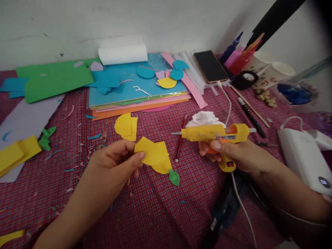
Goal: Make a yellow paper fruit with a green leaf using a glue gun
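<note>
My left hand [111, 166] pinches a yellow paper piece [147, 150] with a rounded edge between thumb and fingers. Just beyond it, partly covered, are more yellow cutouts [163, 167], with a small green paper leaf [174, 177] at their lower end; whether these are joined to the held piece I cannot tell. My right hand [237, 154] is wrapped round the handle of a yellow hot glue gun [203, 132]. Its metal nozzle points left towards the yellow paper, apart from it. Above my left hand lie two overlapping yellow cutouts [124, 126].
Coloured sheets [116, 91] lie stacked at the back, with green paper [59, 81] to the left. A phone [210, 65], paper cups [280, 72] and black tape [245, 79] stand back right. A white power bank [303, 159] sits beside my right arm. The gun's cord [241, 200] trails forward.
</note>
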A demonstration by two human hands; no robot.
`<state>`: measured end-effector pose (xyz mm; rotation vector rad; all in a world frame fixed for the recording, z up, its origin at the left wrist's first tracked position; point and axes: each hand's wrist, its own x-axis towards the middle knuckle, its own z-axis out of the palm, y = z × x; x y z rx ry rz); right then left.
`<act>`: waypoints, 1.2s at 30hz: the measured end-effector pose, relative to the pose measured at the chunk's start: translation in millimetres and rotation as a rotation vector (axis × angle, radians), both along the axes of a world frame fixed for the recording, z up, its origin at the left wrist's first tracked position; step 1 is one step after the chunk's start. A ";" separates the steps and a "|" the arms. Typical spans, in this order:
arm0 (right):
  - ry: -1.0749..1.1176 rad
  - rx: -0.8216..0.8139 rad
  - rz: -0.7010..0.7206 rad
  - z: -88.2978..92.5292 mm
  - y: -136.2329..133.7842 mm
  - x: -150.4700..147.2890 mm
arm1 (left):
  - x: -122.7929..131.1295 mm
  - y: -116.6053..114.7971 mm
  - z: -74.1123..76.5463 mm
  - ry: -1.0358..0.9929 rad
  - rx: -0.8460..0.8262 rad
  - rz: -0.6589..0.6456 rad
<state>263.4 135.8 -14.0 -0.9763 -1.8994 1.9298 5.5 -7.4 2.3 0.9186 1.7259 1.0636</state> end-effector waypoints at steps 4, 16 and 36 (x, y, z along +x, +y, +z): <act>0.003 -0.012 -0.007 0.8 -1.0 0.4 | 0.1 -1.8 1.1 0.116 0.014 -0.068; 0.002 0.004 -0.007 1.0 -0.7 -3.3 | 5.5 3.0 2.2 -0.007 0.063 0.089; -0.001 0.016 -0.033 8.1 -1.1 -9.2 | -1.1 -1.7 -3.7 0.085 0.042 0.059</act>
